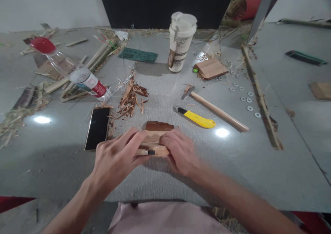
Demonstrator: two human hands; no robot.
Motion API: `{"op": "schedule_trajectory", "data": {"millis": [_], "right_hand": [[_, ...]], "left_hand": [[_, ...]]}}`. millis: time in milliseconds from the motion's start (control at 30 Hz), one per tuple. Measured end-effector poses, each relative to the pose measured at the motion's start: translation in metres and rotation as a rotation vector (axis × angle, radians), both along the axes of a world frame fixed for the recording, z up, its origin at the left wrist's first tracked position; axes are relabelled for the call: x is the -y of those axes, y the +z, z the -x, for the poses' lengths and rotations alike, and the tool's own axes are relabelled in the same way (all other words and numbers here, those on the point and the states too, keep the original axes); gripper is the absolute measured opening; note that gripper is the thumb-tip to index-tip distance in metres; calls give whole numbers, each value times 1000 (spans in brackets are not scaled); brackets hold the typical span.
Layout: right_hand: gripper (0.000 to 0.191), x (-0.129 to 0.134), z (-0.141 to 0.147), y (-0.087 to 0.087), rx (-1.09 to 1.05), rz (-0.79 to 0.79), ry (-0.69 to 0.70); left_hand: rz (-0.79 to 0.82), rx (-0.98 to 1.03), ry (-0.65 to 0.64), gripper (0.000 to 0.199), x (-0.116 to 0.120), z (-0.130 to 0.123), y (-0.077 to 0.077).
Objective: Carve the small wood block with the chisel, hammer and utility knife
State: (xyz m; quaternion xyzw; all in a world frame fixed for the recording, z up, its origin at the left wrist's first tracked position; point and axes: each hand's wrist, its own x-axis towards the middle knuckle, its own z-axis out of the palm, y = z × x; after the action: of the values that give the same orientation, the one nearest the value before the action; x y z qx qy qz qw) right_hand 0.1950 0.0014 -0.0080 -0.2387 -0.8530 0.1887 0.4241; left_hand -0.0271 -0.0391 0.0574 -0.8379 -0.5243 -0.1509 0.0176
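Both hands hold a pale wooden block (pixel 154 136) with dark bark on its far side, low in the middle of the view. My left hand (pixel 120 151) is closed around the block's left end, and a light-handled tool (pixel 144 152) with a dark tip juts from under its fingers. At the right end, the bent fingers of my right hand (pixel 179 151) press on the wood. Beyond the block lie a yellow utility knife (pixel 199 118) and a small hammer (pixel 218 110). Reddish bark chips (pixel 130 98) are heaped to the left of them.
A black phone (pixel 97 129) lies left of my left hand. Farther back are a tilted red-capped bottle (pixel 82 77), a white cup (pixel 181 42), a green strip (pixel 138 55), another wood block (pixel 211 68) and several washers (pixel 249 100). A long stick (pixel 261 98) lies at right.
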Motion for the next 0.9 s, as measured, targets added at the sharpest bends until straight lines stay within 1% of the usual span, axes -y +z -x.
{"op": "schedule_trajectory", "data": {"millis": [133,233,333,400,500,600,700,800,900], "right_hand": [[28,2,-2,3,17,36,-8],[27,4,-5,4,28,82,-26],[25,5,-9,4,29,116,-40],[26,5,-10,3,30,129,-52],[26,6,-11,2,38,137,-66],[23,6,-11,1,41,133,-61],[21,6,-11,2,46,125,-51],[18,7,-11,1,57,116,-50],[18,7,-10,-1,58,104,-48]], "left_hand": [[32,-36,-9,24,0,2,6],[80,-111,-37,22,-3,2,14],[145,-200,-73,19,-7,2,26],[170,-294,-75,18,-9,1,36],[155,-456,-74,16,-10,0,51],[142,-539,-89,9,-11,-1,63],[144,-520,-100,9,-12,-3,74],[152,-399,-141,20,-12,-4,81],[135,-270,-191,29,-11,-3,86]]}}
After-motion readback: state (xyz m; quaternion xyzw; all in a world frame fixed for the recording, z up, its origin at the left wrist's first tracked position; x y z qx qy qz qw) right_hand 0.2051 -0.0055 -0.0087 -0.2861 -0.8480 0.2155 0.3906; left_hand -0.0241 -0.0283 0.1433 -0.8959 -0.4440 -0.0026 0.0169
